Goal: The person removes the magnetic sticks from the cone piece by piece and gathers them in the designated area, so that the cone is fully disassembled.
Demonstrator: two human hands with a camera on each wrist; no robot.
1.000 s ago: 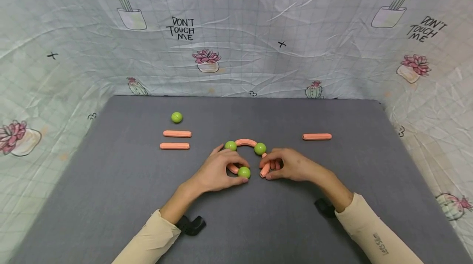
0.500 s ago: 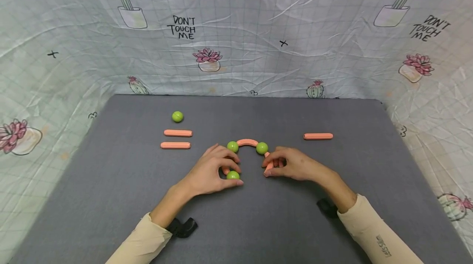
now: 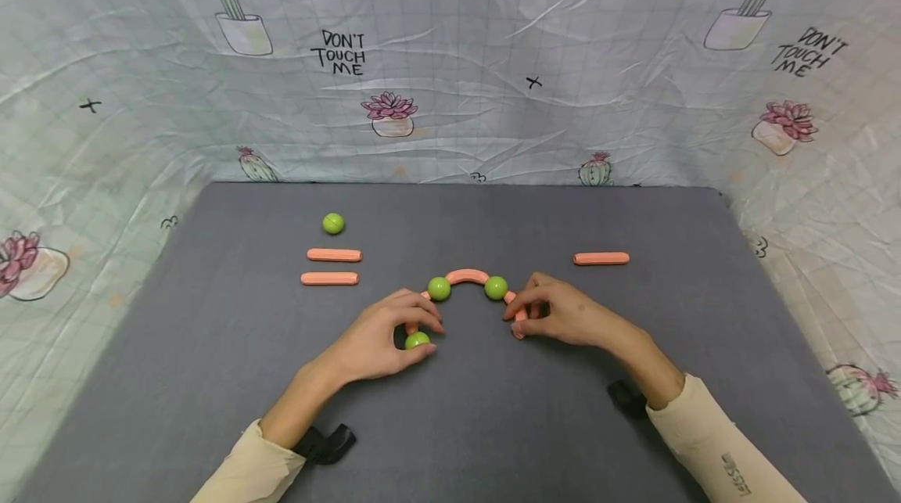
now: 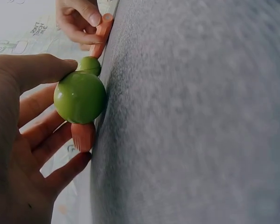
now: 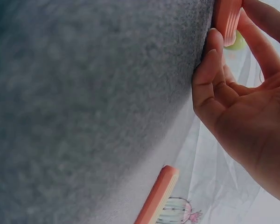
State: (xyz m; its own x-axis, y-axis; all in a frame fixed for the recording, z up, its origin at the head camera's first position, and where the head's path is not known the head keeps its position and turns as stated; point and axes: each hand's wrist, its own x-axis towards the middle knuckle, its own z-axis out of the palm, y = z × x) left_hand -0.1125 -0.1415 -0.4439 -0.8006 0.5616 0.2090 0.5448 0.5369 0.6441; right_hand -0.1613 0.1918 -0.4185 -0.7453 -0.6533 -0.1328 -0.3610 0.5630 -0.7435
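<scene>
A chain of green balls and orange ribbed sticks lies bent in an arch at mid-table in the head view. Its curved top stick point(image 3: 468, 276) sits between a left green ball point(image 3: 439, 289) and a right green ball point(image 3: 496, 288). My left hand point(image 3: 380, 337) holds the ball at the chain's lower left end point(image 4: 79, 97), thumb on it and fingers curled behind. An orange stick point(image 4: 83, 136) joins that ball, mostly hidden by the fingers in the head view. My right hand point(image 3: 559, 314) pinches the chain's right-hand orange stick point(image 5: 227, 21) between thumb and fingers.
Two loose orange sticks, an upper one point(image 3: 334, 255) and a lower one point(image 3: 329, 278), lie to the left. A loose green ball point(image 3: 333, 223) sits behind them. Another orange stick point(image 3: 601, 258) lies at right. A patterned cloth point(image 3: 450, 73) hangs behind the grey table point(image 3: 479, 425).
My left hand has moved left with the lower ball, swinging that end of the chain outward. The right hand has shifted slightly right, turning its stick so its lower end points outward.
</scene>
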